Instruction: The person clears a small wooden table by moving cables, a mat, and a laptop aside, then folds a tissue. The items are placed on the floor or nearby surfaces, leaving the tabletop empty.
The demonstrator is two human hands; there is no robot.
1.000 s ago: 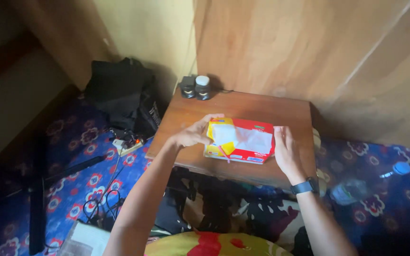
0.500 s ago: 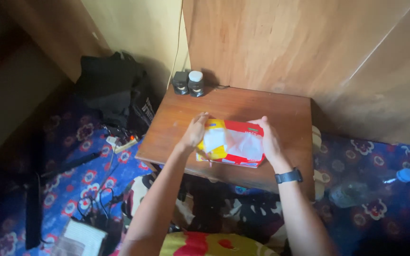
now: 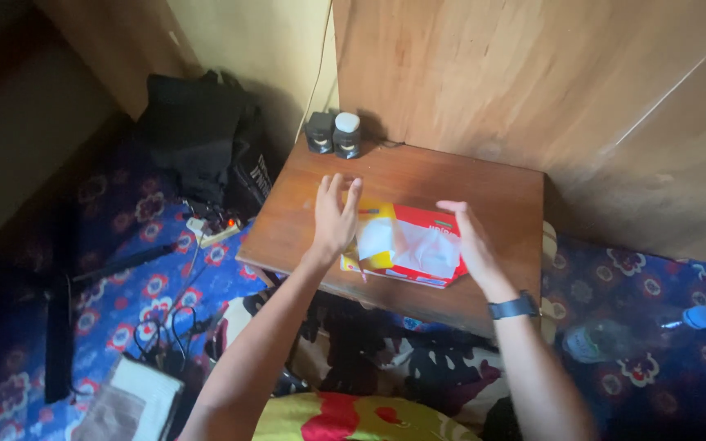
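Tissue pack [image 3: 406, 245] between my hands: red with yellow left end, white tissue showing through clear top. Table [image 3: 418, 184]: reddish-brown wood, glossy. Wall panel [image 3: 533, 90] behind: pale tan wood grain. Two small speakers [image 3: 332, 135] at back corner: black, one with white top. Watch [image 3: 512, 307] on my right wrist: black band. Carpet [image 3: 124, 286]: dark blue with red-and-white flower pattern. Bag [image 3: 198, 131] on floor: black. Bottle [image 3: 639, 331] on carpet: clear, blue cap. My shirt [image 3: 345, 416]: yellow with red patch.
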